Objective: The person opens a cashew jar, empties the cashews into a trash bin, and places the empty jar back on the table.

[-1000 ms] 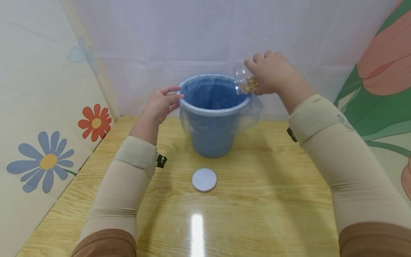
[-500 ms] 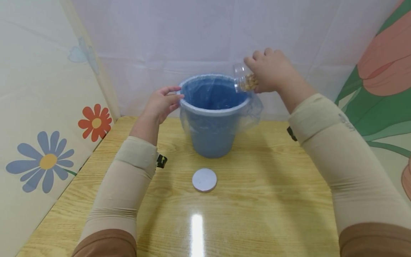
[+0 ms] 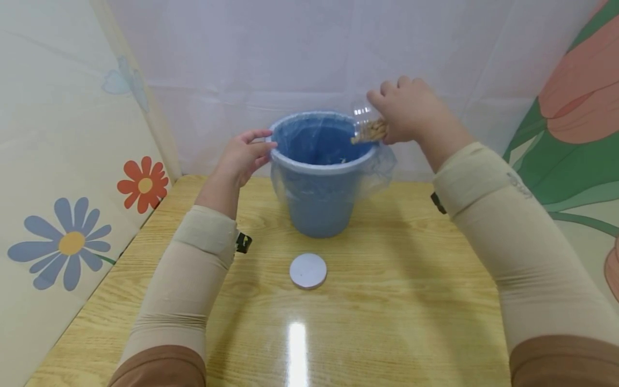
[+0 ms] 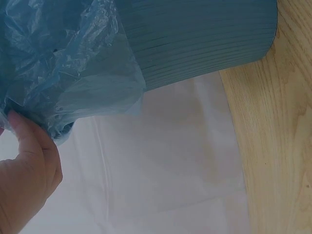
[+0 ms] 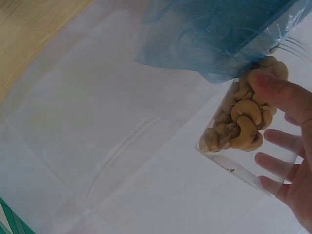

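Observation:
A blue trash can (image 3: pixel 319 207) stands on the table, lined with a thin clear plastic bag (image 4: pixel 105 80) folded over its rim. My left hand (image 3: pixel 243 156) pinches the left side of the rim through the bag; some fingertips are hidden in the left wrist view. On the right, my right hand (image 3: pixel 408 112) grips a clear plastic jar (image 3: pixel 361 112), tipped on its side with its mouth over the can's opening. Cashews (image 5: pixel 243 122) fill part of the jar along its lower side. One pale piece shows at the mouth, and a small light bit (image 3: pixel 343 160) appears inside the can.
A round white lid (image 3: pixel 308 271) lies flat on the wooden table (image 3: pixel 377 317) in front of the can. A white cloth backdrop (image 3: pixel 251 54) hangs close behind. Flower-printed panels (image 3: pixel 58 134) flank the table on both sides.
The jar bobs slightly up and then back down, its mouth dipping toward the can. Cashews have shifted to the mouth, and a light bit now shows inside the can. The left hand stays put.

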`<state>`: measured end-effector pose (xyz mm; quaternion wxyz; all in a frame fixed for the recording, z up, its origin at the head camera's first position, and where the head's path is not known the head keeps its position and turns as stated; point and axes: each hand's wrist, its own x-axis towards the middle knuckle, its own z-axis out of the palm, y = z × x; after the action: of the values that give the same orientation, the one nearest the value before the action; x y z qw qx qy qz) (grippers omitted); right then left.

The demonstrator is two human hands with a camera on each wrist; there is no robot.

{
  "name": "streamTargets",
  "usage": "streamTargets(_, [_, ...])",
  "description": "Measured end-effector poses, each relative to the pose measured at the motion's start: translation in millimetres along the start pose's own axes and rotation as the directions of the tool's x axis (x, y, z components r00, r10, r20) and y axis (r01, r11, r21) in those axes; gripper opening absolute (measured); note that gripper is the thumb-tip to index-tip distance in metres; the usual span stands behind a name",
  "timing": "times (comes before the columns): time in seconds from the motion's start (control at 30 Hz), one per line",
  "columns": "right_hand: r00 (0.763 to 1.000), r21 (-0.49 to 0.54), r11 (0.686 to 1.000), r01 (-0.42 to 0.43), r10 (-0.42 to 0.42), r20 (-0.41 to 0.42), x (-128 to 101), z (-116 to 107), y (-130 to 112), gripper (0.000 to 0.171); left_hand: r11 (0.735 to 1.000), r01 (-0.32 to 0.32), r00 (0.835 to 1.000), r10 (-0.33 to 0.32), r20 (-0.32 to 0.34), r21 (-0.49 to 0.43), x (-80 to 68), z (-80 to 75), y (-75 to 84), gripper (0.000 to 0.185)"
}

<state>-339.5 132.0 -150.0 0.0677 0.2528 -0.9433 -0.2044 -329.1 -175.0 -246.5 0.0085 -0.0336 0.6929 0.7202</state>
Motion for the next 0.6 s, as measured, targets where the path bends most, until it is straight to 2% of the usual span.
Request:
streamTargets(0.4, [1.000,-0.002,1.000,-0.005,0.005,0.006,0.9,0.1,-2.1,0.101,1.000,-0.002,1.000,0.002,0.006,-0.007,-0.5,-0.4,0.6,0.044])
streamTargets(0.6, [0.997,-0.004,1.000,-0.030,0.030,-0.071,0.8,-5.7,1.8,0.097,1.000,0.001,1.000,-0.001,0.005,0.002,-0.6,-0.1,0.2,0.044])
